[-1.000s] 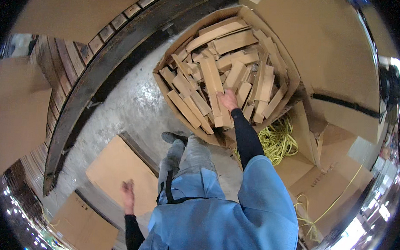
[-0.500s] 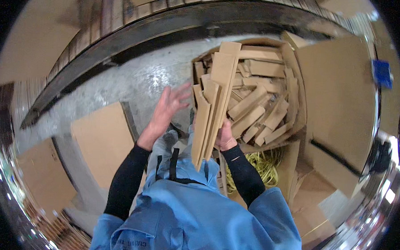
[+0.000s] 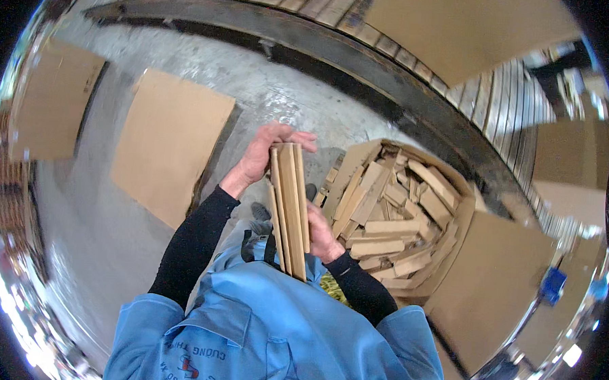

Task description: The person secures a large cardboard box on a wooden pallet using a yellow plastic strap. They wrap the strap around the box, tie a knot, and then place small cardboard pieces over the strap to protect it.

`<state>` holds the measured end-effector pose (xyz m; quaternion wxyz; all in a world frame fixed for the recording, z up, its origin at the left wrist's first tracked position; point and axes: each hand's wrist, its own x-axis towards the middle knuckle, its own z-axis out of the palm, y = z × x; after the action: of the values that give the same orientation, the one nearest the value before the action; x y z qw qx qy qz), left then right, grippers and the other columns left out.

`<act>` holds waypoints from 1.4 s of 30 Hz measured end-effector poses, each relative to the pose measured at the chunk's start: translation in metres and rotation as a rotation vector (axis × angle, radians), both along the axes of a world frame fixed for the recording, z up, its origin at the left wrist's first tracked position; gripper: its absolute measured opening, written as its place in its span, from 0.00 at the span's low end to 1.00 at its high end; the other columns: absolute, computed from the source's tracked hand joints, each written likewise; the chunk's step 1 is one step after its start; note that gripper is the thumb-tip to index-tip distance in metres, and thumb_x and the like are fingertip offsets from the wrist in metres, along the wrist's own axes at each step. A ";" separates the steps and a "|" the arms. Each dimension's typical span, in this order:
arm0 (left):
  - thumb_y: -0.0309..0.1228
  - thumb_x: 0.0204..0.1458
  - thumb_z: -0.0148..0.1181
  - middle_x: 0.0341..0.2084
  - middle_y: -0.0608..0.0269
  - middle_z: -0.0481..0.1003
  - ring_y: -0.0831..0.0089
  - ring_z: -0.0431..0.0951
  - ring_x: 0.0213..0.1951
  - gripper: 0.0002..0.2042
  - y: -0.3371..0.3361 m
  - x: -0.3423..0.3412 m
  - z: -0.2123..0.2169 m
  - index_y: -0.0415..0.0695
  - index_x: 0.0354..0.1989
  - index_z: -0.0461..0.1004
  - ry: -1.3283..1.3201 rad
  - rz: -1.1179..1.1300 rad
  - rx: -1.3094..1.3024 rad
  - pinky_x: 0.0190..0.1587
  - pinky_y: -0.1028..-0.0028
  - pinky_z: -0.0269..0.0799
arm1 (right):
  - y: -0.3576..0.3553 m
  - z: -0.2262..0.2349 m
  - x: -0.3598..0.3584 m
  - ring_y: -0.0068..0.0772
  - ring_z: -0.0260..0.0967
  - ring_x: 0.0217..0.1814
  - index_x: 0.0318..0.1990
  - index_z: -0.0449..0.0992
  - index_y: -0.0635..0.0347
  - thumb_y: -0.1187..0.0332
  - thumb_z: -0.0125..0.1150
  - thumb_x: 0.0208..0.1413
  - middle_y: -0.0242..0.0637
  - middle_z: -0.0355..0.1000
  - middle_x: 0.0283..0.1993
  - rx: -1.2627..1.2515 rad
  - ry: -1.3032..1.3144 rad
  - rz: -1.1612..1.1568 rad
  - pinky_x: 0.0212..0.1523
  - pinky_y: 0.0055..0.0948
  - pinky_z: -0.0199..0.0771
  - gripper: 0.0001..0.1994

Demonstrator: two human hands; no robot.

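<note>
In front of my body a bundle of long, flat tan strips (image 3: 290,210) stands with its far ends close together; whether they are cardboard or wood I cannot tell. My right hand (image 3: 324,236) grips the bundle from its right side, its fingers partly hidden behind the strips. At the far end, my left hand (image 3: 269,151) has its fingers stretched across the tops of the strips, the palm by the upper left edge. To the right stands an open cardboard box (image 3: 468,214) filled with loose tan pieces (image 3: 391,228) lying at mixed angles.
Flat cardboard sheets (image 3: 174,147) lie at the left, with another cardboard piece (image 3: 53,104) beyond. A dark metal beam (image 3: 325,38) edges a slatted platform at the far side. A large cardboard panel (image 3: 494,286) rises right of the box. Yellow strapping (image 3: 333,288) shows beneath my right arm.
My view has swung left, so the box sits lower and farther right. The strips' uneven ends now sit closer to level. My left hand has come from beside the bundle onto its far end.
</note>
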<state>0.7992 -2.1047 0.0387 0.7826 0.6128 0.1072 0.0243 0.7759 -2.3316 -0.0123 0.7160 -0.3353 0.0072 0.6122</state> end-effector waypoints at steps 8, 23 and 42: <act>0.64 0.63 0.44 0.28 0.49 0.82 0.59 0.82 0.44 0.31 0.073 -0.213 -0.057 0.46 0.26 0.71 0.047 0.795 -0.383 0.46 0.65 0.77 | 0.063 -0.016 -0.093 0.33 0.44 0.79 0.77 0.47 0.58 0.49 0.51 0.69 0.39 0.49 0.78 0.109 -0.166 0.348 0.76 0.38 0.47 0.37; 0.64 0.65 0.32 0.65 0.60 0.65 0.65 0.61 0.67 0.40 0.026 -0.723 -0.131 0.40 0.70 0.61 -0.067 1.388 -0.526 0.67 0.59 0.54 | 0.242 -0.033 -0.468 0.35 0.79 0.41 0.63 0.70 0.59 0.41 0.53 0.64 0.42 0.78 0.47 -0.226 0.157 1.182 0.42 0.35 0.83 0.32; 0.30 0.55 0.68 0.57 0.60 0.68 0.66 0.71 0.57 0.37 0.179 -1.182 -0.087 0.42 0.70 0.53 -0.219 2.115 -0.325 0.59 0.66 0.69 | 0.541 0.016 -1.033 0.34 0.62 0.65 0.68 0.58 0.67 0.55 0.74 0.50 0.43 0.67 0.63 0.573 -0.646 1.841 0.65 0.33 0.63 0.43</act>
<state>-0.3829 -1.9262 -0.0483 0.4421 0.0925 0.5142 0.7291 -0.2572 -1.7903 0.0041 -0.0122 -0.1758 -0.5944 0.7847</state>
